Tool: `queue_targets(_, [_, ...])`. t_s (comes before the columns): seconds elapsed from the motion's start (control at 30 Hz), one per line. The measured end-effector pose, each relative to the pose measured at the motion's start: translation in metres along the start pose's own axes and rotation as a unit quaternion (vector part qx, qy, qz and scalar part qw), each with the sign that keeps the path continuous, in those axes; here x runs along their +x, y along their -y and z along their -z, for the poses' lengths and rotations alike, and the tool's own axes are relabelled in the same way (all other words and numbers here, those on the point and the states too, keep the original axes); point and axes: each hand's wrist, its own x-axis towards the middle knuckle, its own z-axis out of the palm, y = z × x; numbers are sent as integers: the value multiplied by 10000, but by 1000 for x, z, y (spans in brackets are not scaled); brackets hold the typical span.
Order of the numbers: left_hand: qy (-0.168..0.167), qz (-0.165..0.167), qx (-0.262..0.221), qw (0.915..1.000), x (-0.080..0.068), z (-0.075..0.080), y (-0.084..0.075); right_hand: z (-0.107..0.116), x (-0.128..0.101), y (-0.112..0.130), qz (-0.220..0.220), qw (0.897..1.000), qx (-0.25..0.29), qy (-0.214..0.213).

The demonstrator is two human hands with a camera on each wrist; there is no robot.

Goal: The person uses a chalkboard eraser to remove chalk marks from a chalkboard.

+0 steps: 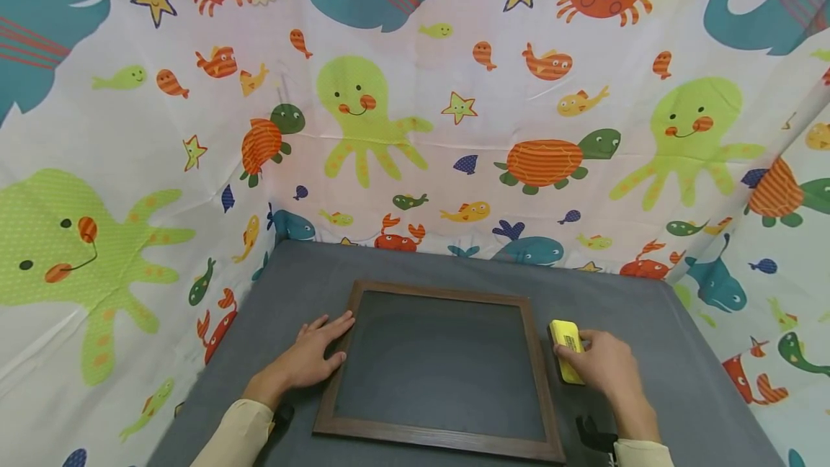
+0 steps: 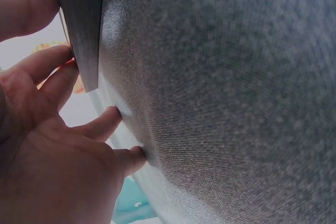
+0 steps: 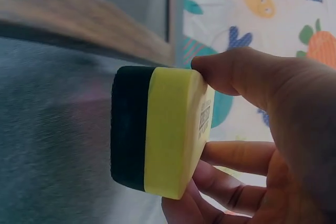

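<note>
A chalkboard [image 1: 441, 359] in a dark wooden frame [image 1: 541, 373] lies flat on the grey table [image 1: 655, 308]. My left hand [image 1: 331, 343] lies flat on the table at the board's left side, its straight fingers touching the frame [image 2: 81, 24]. In the left wrist view the fingertips [image 2: 118, 114] press the grey cloth. Just right of the board, my right hand [image 1: 593, 359] grips a yellow eraser [image 1: 565, 341]. The right wrist view shows thumb and fingers around the yellow body [image 3: 173, 129], with its black felt [image 3: 126, 124] against the table.
A curtain printed with sea animals [image 1: 415, 92] walls in the table at the back and both sides. The table's left edge [image 1: 214, 359] runs close to my left hand. Grey cloth [image 1: 454, 265] lies bare behind the board.
</note>
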Motion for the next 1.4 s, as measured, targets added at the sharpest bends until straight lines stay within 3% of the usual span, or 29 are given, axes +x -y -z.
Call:
queue_targets(0.4, [-44,-114,11,9999,1,2,-4,-22,1,-16,-601,9977,-41,299])
queue_targets(0.9, [-35,-139,77,9999,4,7,-5,-27,0,-14,-817,9961,82,308])
queue_targets(1.27, [45,-30,309,9995,1,4,-7,-16,3,-15,-287,9980,-278,493])
queue_targets(1.4, [-148,-88,395,9991,0,8,-7,-2,8,-15,200,9989,-401,162])
